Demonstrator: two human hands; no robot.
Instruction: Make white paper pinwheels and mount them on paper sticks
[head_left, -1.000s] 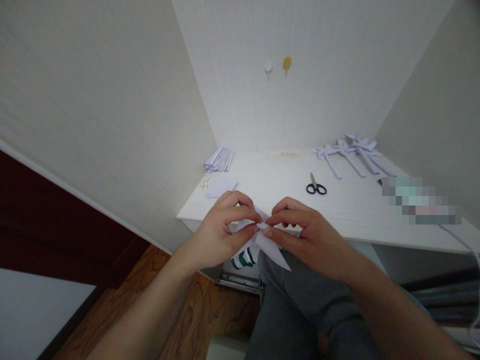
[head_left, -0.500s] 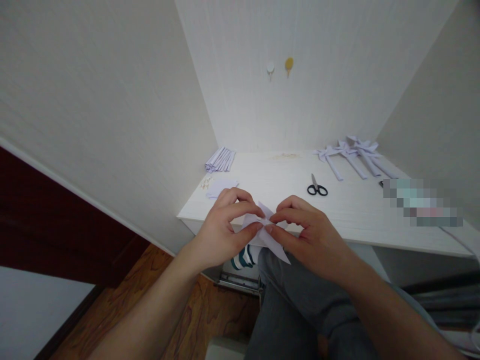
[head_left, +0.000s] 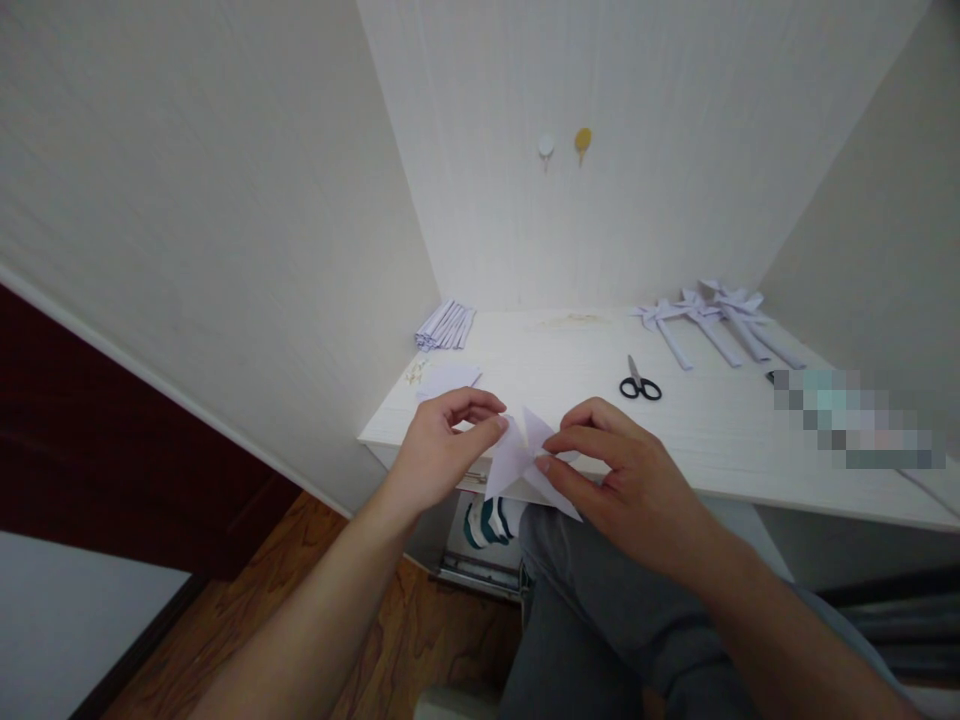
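A white desk (head_left: 697, 430) fills a pale-walled alcove, its near edge running just behind a pair of bare hands working over a lap in grey trousers (head_left: 600, 610). Along the desk's far right lies a row of finished folded paper shapes (head_left: 712, 320) with long tails, a bundle of folded paper strips (head_left: 446, 326) sits at the far left by the wall, a flat sheet (head_left: 448, 378) rests nearer the front left corner, and black-handled scissors (head_left: 640, 385) lie closed near the middle, well apart from both hands. Held in the air just in front of the desk edge is a folded white paper piece (head_left: 525, 462) with pointed flaps hanging down. The left hand (head_left: 442, 455) is curled, thumb and forefinger closed on the paper's left flap; the right hand (head_left: 630, 480) pinches the right side between thumb and fingertips, the other fingers loosely bent. The main risk, judged from this grip, is that the two hands pull unevenly and the thin sheet tears at the centre crease, or that the fold goes off line, since nothing firm backs the paper. A loosened pinch could also let the piece spring open or drop to the wooden floor (head_left: 420, 620) below.
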